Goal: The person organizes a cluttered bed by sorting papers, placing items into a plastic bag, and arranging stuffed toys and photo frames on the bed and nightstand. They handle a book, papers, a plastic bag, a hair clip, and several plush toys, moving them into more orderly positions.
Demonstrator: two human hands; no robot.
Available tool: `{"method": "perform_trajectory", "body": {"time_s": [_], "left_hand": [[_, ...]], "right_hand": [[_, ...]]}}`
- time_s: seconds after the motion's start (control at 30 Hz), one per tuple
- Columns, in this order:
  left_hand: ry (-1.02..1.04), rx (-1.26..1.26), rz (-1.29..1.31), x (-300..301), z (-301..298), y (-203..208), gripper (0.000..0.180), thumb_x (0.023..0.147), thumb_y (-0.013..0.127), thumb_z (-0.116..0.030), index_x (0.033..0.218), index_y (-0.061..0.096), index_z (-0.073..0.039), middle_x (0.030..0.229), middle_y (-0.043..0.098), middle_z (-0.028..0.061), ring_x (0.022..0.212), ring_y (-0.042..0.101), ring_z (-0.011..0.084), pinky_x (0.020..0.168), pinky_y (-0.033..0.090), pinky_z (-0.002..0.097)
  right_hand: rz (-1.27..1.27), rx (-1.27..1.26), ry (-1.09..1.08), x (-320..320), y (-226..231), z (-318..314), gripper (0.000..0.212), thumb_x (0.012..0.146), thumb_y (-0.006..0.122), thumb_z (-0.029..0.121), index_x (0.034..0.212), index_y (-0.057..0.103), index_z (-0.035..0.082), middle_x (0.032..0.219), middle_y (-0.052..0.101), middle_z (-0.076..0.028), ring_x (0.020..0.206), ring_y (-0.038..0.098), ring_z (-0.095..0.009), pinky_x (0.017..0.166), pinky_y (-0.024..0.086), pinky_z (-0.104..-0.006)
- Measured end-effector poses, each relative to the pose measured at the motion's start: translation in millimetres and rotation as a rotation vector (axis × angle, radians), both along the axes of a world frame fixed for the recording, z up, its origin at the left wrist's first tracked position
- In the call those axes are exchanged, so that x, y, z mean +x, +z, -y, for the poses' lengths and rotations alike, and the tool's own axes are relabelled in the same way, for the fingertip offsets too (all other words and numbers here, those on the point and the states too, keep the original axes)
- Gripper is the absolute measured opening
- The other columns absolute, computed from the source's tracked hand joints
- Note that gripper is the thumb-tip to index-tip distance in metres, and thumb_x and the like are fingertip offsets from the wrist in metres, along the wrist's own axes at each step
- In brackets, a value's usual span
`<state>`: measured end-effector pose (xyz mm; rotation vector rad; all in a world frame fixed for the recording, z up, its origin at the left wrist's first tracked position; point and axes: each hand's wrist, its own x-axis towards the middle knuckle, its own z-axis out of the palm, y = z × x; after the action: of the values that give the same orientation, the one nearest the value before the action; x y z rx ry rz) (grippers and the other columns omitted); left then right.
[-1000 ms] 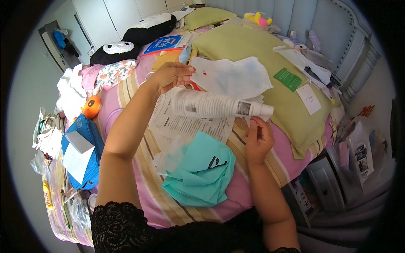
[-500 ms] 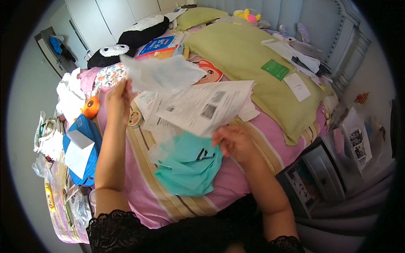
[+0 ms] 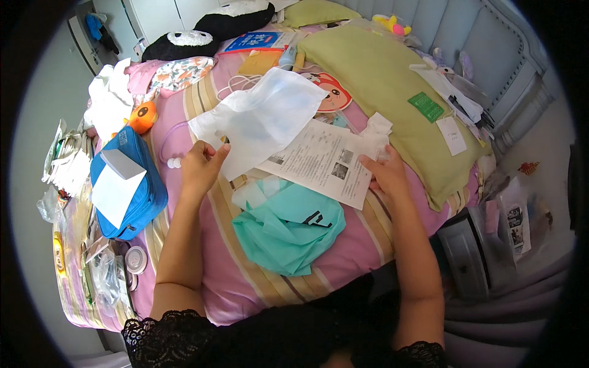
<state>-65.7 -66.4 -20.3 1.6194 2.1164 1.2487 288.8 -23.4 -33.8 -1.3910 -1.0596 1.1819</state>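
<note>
My left hand (image 3: 204,168) pinches the lower left edge of a thin white plastic bag (image 3: 270,113), which looks slightly see-through and spreads out over the bed. My right hand (image 3: 386,173) has its thumb on top of a printed paper sheet (image 3: 325,156) and its fingers curled at the sheet's right edge. The sheet's upper left part lies under the white bag. Just below both, a crumpled turquoise bag (image 3: 288,230) with a dark mark rests on the striped bedspread, and some clear plastic pokes out at its upper left.
On the left lie a blue zipped case (image 3: 132,196) with white paper on it and an orange plush toy (image 3: 143,116). A green pillow (image 3: 368,86) fills the right side. Farther back are a red cartoon-face item (image 3: 334,93), a blue book (image 3: 254,42) and black-and-white plush cushions (image 3: 181,46).
The printed sheet has come down and right with my right hand. The white bag has spread flatter, and my left hand has moved nearer and to the right. The view has shifted slightly.
</note>
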Motion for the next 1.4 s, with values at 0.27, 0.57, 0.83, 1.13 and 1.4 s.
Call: {"method": "perform_trajectory", "body": {"time_s": [0.27,0.57,0.83,1.13,1.4], "left_hand": [[-0.031,-0.052,0.303,-28.4,-9.1,-49.3,0.059,0.081,0.061,-0.021,0.128,0.03,-0.005,0.082,0.06,0.0118,0.057,0.056,0.0172,0.049,0.046,0.0267],[-0.043,0.443,1.096,-19.0,-0.5,-14.3,0.075,0.077,0.048,-0.001,0.141,0.009,-0.009,0.079,0.056,0.0084,0.053,0.054,0.0147,0.046,0.049,0.0259],[-0.156,0.025,1.199,-29.2,-5.9,-23.2,0.053,0.078,0.052,-0.009,0.128,0.036,0.001,0.071,0.056,0.0069,0.048,0.053,0.0148,0.046,0.048,0.0249],[0.001,0.607,1.031,-42.7,-5.1,-10.7,0.026,0.088,0.051,-0.01,0.111,0.048,0.0,0.098,0.062,0.0095,0.072,0.06,0.0115,0.057,0.047,0.0243],[-0.034,0.548,1.079,0.9,-2.2,-12.2,0.044,0.087,0.05,-0.006,0.127,0.032,-0.001,0.12,0.047,0.0077,0.092,0.058,0.0186,0.076,0.049,0.0339]], "right_hand": [[-0.336,0.202,0.118,-33.3,49.5,-54.0,0.018,0.08,0.059,0.002,0.097,0.058,-0.002,0.087,0.062,-0.01,0.072,0.061,-0.017,0.06,0.051,-0.0273],[-0.028,-0.186,0.324,-66.3,4.5,-39.6,0.023,0.081,0.06,0.013,0.096,0.057,-0.004,0.082,0.063,-0.011,0.062,0.061,-0.02,0.048,0.05,-0.0297],[-0.058,-0.099,0.425,-93.3,-28.0,-40.7,0.029,0.075,0.065,0.01,0.098,0.059,-0.006,0.091,0.063,-0.013,0.082,0.061,-0.019,0.071,0.048,-0.0309],[0.065,0.131,0.303,-46.6,113.2,-47.9,0.03,0.071,0.063,0.002,0.099,0.055,-0.004,0.085,0.061,-0.01,0.071,0.061,-0.019,0.056,0.053,-0.027],[-0.544,0.219,0.103,-118.5,63.2,-47.5,0.026,0.077,0.054,-0.002,0.102,0.048,-0.007,0.096,0.056,-0.015,0.082,0.06,-0.022,0.064,0.055,-0.0293]]}}
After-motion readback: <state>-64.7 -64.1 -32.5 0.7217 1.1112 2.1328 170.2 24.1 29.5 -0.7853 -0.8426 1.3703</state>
